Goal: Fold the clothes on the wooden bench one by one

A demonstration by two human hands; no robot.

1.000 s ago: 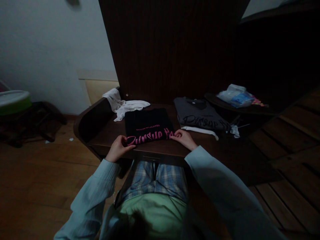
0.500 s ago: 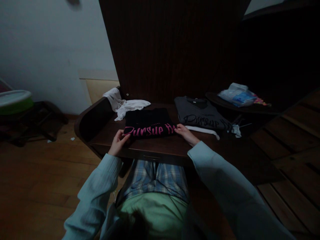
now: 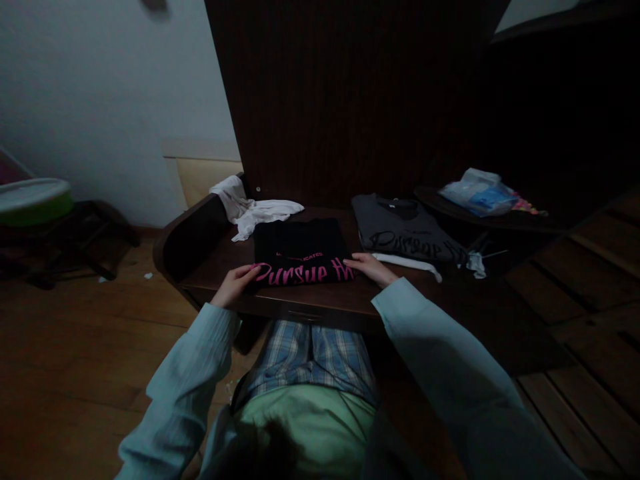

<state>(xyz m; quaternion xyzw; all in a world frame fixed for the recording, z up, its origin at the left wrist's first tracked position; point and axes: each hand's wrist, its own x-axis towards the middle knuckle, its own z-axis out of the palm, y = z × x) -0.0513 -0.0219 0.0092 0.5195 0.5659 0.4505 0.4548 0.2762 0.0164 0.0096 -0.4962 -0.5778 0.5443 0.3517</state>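
A folded black T-shirt (image 3: 300, 237) with pink lettering lies on the dark wooden bench top in front of me. My left hand (image 3: 234, 285) is closed on its front left corner, fingertips over the start of the pink word. At the opposite front corner, my right hand (image 3: 373, 269) has its fingers on the shirt's edge by the last letters, in what looks like a light pinch. The undersides of both grips are hidden. Just right of it lies a folded dark grey T-shirt (image 3: 400, 227) with black lettering.
A crumpled white cloth (image 3: 265, 212) drapes over the bench's left arm (image 3: 173, 230). White fabric (image 3: 413, 261) pokes out below the grey shirt. A plastic package (image 3: 477, 193) sits on a dark surface at right. A green-and-white tub (image 3: 37, 200) stands on a low stool at left.
The black T-shirt's front edge has been lowered and laid flatter, showing more of its smaller pink print. Both hands moved down with it. The view shifted slightly.
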